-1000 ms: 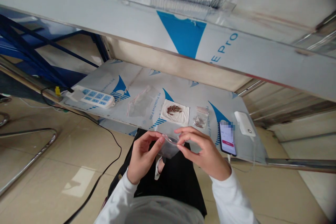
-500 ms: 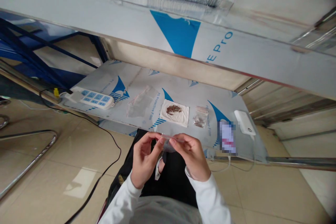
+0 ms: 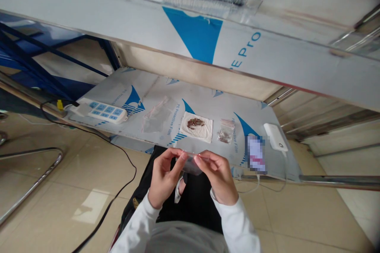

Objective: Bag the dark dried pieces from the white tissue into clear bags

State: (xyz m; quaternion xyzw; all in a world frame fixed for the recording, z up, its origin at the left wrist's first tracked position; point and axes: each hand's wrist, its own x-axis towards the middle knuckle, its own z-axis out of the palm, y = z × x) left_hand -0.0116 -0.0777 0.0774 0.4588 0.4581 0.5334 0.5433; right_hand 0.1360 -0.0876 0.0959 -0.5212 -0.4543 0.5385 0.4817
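Both my hands hold one small clear plastic bag [image 3: 190, 165] over my lap, just in front of the shelf edge. My left hand [image 3: 162, 176] pinches the bag's left top corner, and my right hand [image 3: 218, 176] pinches its right side. Beyond my hands, a white paper square [image 3: 196, 126] lies on the low metal shelf [image 3: 166, 87] with a small heap of brown bits [image 3: 194, 122] on it. Right of the paper sits a small filled clear bag [image 3: 225, 131]. An empty clear bag [image 3: 154, 115] lies left of the paper.
A white and blue power strip [image 3: 102, 111] sits at the shelf's left end, its black cable [image 3: 118, 189] trailing over the tiled floor. A phone [image 3: 255, 154] and a white power bank [image 3: 275, 137] lie at the right. An upper shelf [image 3: 208, 35] overhangs.
My right hand has drawn in leftward, closer to my left hand, and the bag's top edge is now pinched between them. The view has shifted slightly.
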